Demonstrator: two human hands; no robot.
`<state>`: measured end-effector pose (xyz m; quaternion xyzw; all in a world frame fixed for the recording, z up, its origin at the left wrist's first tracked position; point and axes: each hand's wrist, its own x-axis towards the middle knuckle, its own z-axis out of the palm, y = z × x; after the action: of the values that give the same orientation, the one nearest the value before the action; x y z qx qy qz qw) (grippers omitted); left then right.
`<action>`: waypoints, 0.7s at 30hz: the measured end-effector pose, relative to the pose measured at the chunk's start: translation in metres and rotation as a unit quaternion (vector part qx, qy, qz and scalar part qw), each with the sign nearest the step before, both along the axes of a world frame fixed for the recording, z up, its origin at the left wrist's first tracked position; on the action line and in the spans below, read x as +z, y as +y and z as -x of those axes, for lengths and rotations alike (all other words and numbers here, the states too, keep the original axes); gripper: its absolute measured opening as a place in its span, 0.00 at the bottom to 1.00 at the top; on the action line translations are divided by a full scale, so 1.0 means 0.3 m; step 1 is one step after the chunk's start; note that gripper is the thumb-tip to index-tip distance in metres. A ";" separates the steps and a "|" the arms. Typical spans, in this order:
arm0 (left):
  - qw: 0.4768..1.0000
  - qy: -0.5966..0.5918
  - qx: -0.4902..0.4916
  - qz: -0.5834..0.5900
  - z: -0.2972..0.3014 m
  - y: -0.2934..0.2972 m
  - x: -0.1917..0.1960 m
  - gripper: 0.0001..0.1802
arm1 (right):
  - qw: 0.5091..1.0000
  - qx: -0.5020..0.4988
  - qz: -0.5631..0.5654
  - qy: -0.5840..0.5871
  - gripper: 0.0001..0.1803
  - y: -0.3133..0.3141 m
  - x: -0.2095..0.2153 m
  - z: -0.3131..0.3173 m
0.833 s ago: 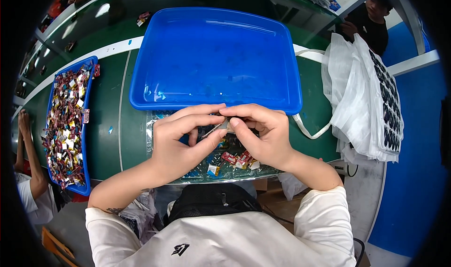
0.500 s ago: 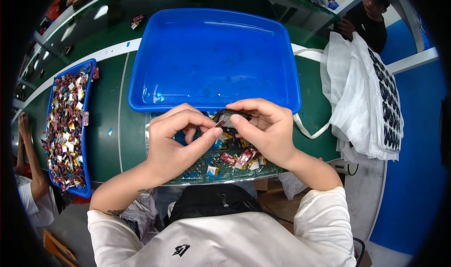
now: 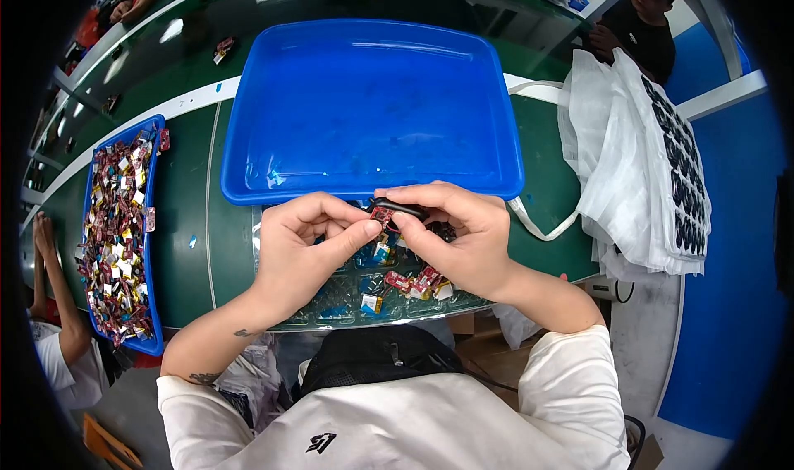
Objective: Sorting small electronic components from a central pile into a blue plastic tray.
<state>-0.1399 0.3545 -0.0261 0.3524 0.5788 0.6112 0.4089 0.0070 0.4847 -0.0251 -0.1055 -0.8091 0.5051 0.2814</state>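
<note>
Hands meet over a clear compartment tray (image 3: 331, 309) at the near edge of the green worktop (image 3: 186, 222): the left hand (image 3: 302, 251) and right hand (image 3: 463, 238) pinch a small red part (image 3: 382, 215) with a black cable (image 3: 405, 208) between their fingertips. Just beyond them sits a large empty blue bin (image 3: 368, 98); a second blue bin (image 3: 116, 230) of red pieces lies well to the left.

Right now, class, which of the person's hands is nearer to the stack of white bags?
Right. The right hand lies between the stack of white bags and the left hand, which sits farther off, toward the person's left.
</note>
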 end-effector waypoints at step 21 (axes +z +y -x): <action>0.968 0.213 0.011 -0.133 0.000 -0.018 -0.010 0.05 | 0.984 -0.176 0.020 0.028 0.09 0.585 0.181 0.311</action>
<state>-0.1399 0.3491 -0.0291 0.5196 0.5700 0.5975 0.2192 -0.0863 0.6601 0.0292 -0.2373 -0.7597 0.4664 0.3859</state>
